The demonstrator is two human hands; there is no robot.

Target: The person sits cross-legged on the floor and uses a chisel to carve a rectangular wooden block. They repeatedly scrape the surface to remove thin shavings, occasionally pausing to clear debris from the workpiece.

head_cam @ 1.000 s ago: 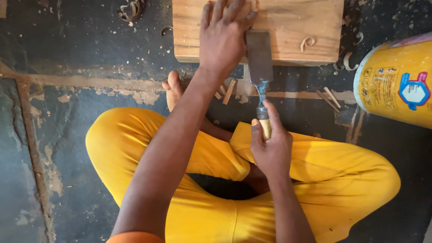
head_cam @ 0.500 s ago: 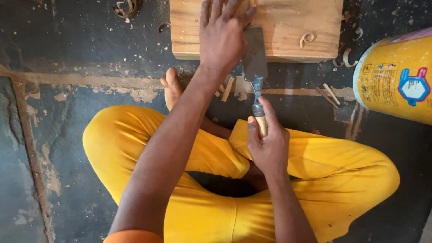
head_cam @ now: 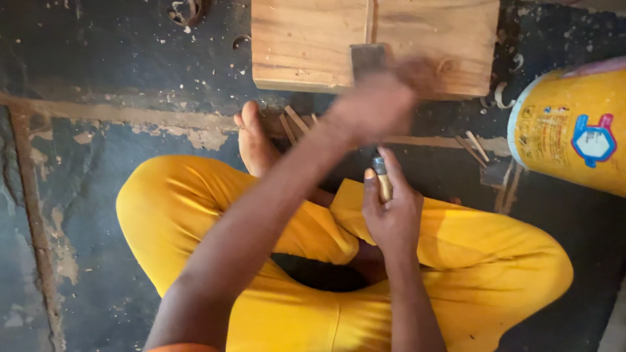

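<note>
Wooden-handled and broad-bladed, a chisel (head_cam: pixel 376 117) is gripped in the right hand (head_cam: pixel 391 212) of a person seated cross-legged on a dark, dusty floor (head_cam: pixel 98 111), fingers wrapped tight round the pale handle with the thumb laid along it. From that grip the tool runs straight away from the body, its flat metal blade resting on the near edge of a pale wooden board (head_cam: pixel 306 45) that lies on the floor ahead. Just above the grip, crossing in front of the tool's shaft, the left hand (head_cam: pixel 375 101) is a blur of motion near the board's edge; whether its fingers are spread or curled cannot be told. Below and to either side of the grip spread the folded legs in bright yellow trousers (head_cam: pixel 469 261), with a bare foot (head_cam: pixel 254 140) showing to the left. Thin wood splinters (head_cam: pixel 293 120) lie between the foot and the board. Well to the right of the grip stands a yellow plastic bucket (head_cam: pixel 574 130), and curled shavings (head_cam: pixel 502 94) lie beside it.
</note>
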